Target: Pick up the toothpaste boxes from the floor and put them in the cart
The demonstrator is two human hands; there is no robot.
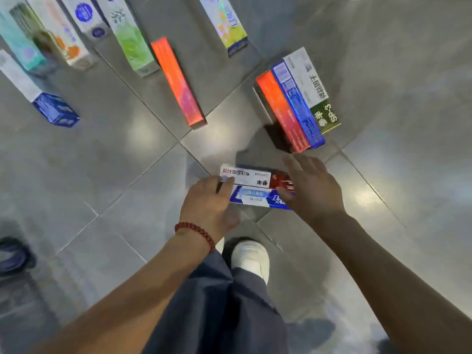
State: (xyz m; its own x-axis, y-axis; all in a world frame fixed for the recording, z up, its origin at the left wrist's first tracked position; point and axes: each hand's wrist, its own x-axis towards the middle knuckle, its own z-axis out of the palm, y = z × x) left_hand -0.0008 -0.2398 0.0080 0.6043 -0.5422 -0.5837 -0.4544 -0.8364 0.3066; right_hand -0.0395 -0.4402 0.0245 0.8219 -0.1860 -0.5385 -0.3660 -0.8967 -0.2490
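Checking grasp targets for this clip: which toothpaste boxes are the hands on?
The white-and-red box and blue-and-white box lying side by side, between left hand and right hand; the other boxes are untouched.

There is a single view, from a wide-angle camera on the person's head, looking steeply down and slightly forward at the floor (115, 175). Both forearms enter from the bottom edge, close to the lens. The boxes (255, 187) between the hands sit near centre; farther boxes line the top edge, bent by the wide lens.
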